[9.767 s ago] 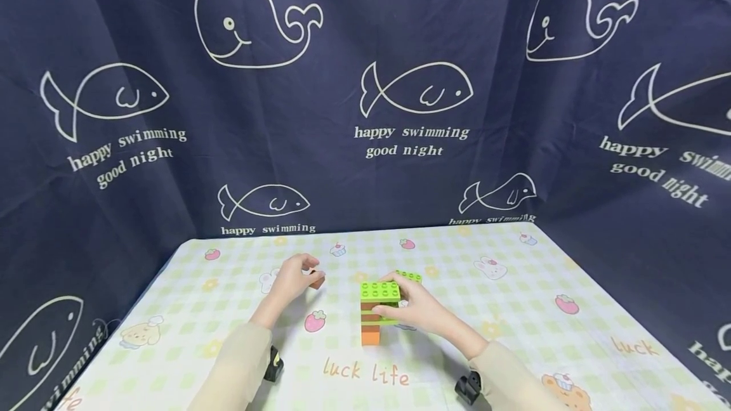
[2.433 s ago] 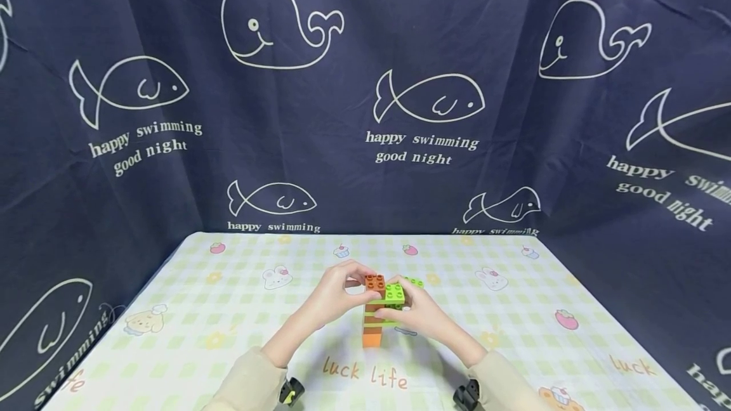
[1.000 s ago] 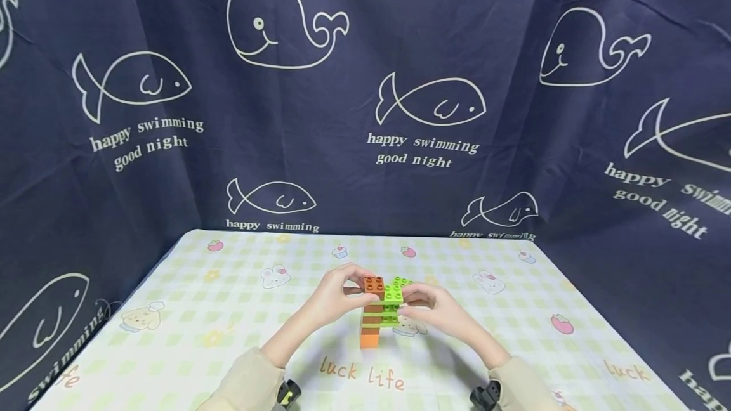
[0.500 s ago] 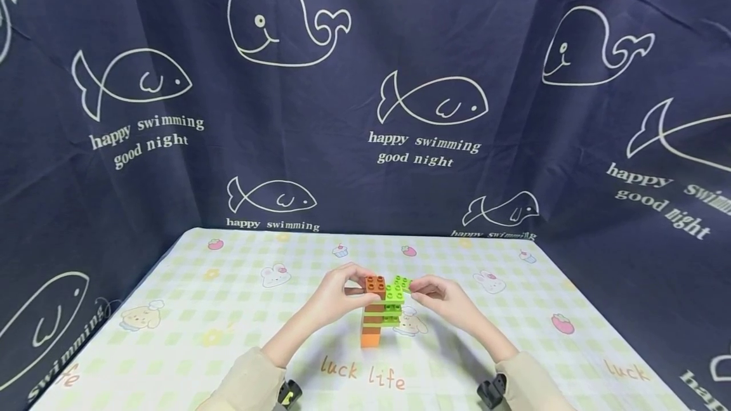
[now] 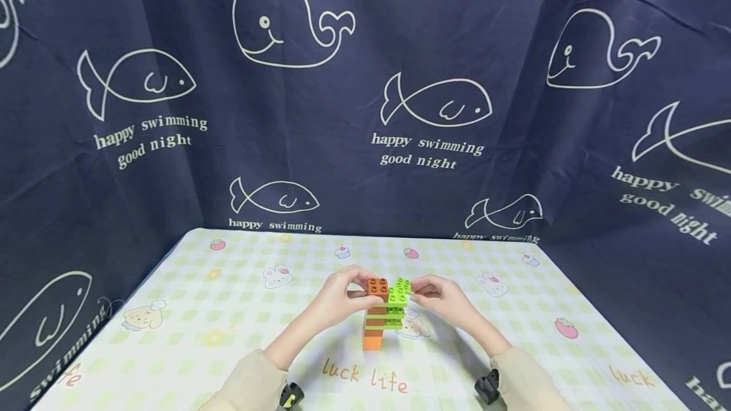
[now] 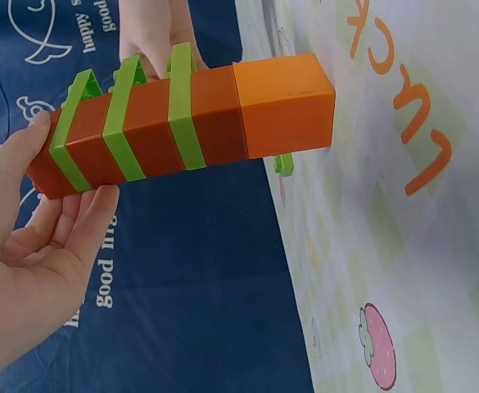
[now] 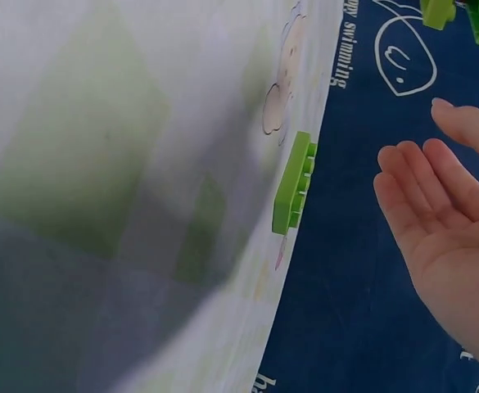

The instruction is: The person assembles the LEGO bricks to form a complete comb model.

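Observation:
A tower of toy building bricks (image 5: 375,313) stands upright on the table, with an orange brick (image 6: 286,105) at its foot. Brown bricks and green plates alternate above it, the plates jutting out to the right. My left hand (image 5: 335,302) pinches the brown brick (image 5: 377,287) at the very top, thumb on the near side and fingers behind. To the right of the tower, my right hand (image 5: 444,297) hovers with relaxed fingers and nothing in them. Beyond the tower, a loose green plate (image 7: 294,183) lies studs up on the table.
A light checked tablecloth (image 5: 274,360) with printed cartoons and lettering covers the table (image 5: 485,259). Dark blue curtains (image 5: 342,163) with whale and fish drawings close off the back and sides. Each sleeve carries a black wrist camera (image 5: 291,394).
Earlier my left hand brought the brown brick from the left onto the tower's top. My right hand has let go of the tower and moved off to the right. The left keeps its place.

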The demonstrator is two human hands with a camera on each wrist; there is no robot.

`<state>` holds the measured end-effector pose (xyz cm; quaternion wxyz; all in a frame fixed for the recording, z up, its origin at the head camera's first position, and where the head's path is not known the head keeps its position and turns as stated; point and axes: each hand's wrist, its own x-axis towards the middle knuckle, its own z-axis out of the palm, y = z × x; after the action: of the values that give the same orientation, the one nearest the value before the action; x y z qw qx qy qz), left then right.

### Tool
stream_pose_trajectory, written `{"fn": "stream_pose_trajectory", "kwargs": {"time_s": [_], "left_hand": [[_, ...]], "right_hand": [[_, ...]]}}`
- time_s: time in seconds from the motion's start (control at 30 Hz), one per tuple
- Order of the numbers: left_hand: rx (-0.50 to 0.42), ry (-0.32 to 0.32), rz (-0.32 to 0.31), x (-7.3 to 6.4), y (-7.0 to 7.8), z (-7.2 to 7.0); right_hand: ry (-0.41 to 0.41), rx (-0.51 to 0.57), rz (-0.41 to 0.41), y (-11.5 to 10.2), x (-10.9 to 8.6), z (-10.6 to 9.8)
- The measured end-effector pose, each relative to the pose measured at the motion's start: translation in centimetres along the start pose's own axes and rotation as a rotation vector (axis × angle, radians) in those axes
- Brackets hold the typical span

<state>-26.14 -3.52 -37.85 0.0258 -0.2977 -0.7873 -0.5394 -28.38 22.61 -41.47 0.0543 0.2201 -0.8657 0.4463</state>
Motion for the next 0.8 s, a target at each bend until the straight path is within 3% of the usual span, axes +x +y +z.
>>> {"fn": "stream_pose_trajectory", "kwargs": {"time_s": [0.23,0.8], "left_hand": [[-0.014,-0.012,0.006,0.0,-0.1,0.0],[-0.032,-0.022,0.022,0.2,-0.3,-0.2]], "right_hand": [[0.078,-0.108,-0.009,0.3,1.1,0.4],[0.209,-0.211,0.048,0.4,2.7,0.9]]}}
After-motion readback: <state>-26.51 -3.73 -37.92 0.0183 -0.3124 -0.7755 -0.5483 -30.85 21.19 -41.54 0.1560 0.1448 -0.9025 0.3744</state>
